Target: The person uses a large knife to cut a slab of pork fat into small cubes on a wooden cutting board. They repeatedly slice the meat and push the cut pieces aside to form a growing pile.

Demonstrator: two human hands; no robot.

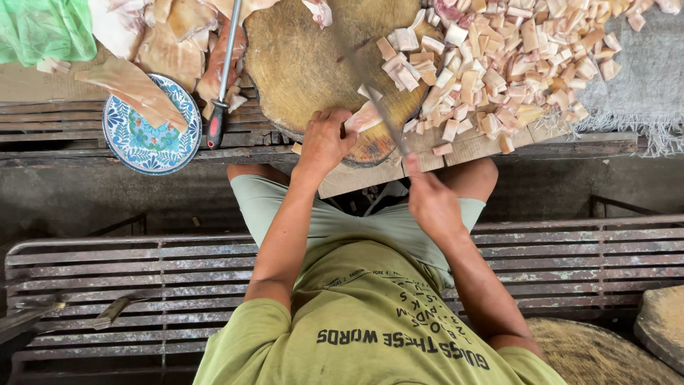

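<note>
**Cutting a strip of meat on a round wooden block, seen from above**

The left hand [324, 142] rests at the near edge of the round wooden chopping block [306, 64], its fingers curled together and pressing down on a pale pink strip of meat [365, 117]. The right hand [429, 199] is closed around the handle of a long knife [381, 114], fingers wrapped tight; the blade runs up and away across the block and meets the strip just beside the left fingertips. The blade's far end is blurred, so its exact tip cannot be made out.

To the right of the block, a large heap of cut cubes [499, 64], pale with tan rind, spreads over a wooden board [470, 146] and onto a grey fringed cloth [641, 93]. To the left of the block lie uncut slabs of meat [171, 43], one of them reaching over a blue and white patterned plate [142, 139]. A sharpening steel with a red and black handle [222, 85] lies between the plate and the block. A green mesh bag [43, 28] sits at the upper left corner. The person, in a green shirt and pale shorts, sits on a slatted metal bench [128, 278].
</note>
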